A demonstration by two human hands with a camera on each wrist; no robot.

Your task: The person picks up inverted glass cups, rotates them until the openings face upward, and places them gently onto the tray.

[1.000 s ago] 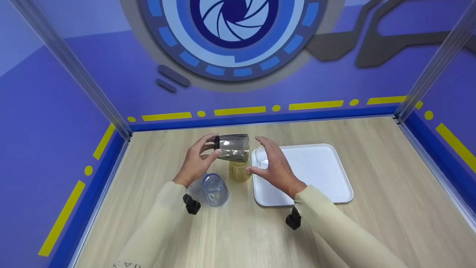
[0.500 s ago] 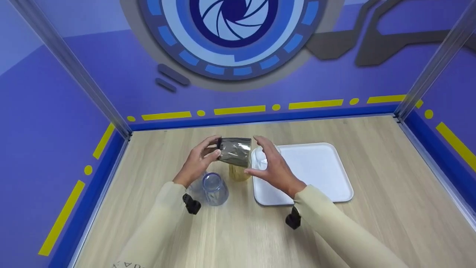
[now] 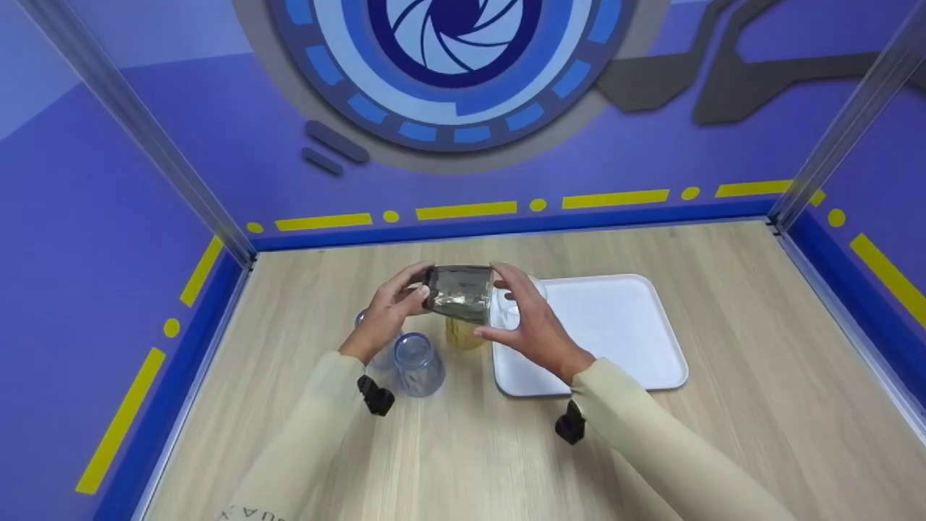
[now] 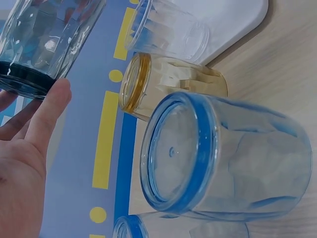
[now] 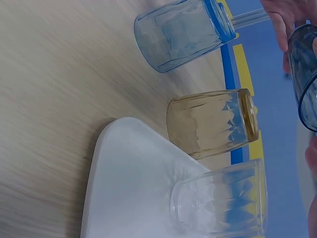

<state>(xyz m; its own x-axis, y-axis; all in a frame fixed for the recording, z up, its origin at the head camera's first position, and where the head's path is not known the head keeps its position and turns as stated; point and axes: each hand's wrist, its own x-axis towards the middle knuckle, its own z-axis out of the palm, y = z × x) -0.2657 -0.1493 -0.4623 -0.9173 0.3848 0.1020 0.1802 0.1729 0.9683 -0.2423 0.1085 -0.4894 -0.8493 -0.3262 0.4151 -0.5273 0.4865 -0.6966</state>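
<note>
Left hand [image 3: 382, 318] grip pinching grey glass [image 3: 459, 292] sideways by its base, right hand [image 3: 528, 322] half-open touching its rim, amber glass [image 3: 463, 333] on tabletop [image 3: 463, 449] below

Light wooden table [image 3: 723, 449] boxed by purple walls [image 3: 108, 239] with yellow dashes and a blue aperture emblem [image 3: 452, 65]

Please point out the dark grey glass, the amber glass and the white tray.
Dark grey faceted glass [image 3: 458, 291], head view, its side wall.
Amber faceted glass [image 5: 210, 123], right wrist view, its side wall.
White square plastic tray [image 3: 615, 325], head view, bare floor.
</note>
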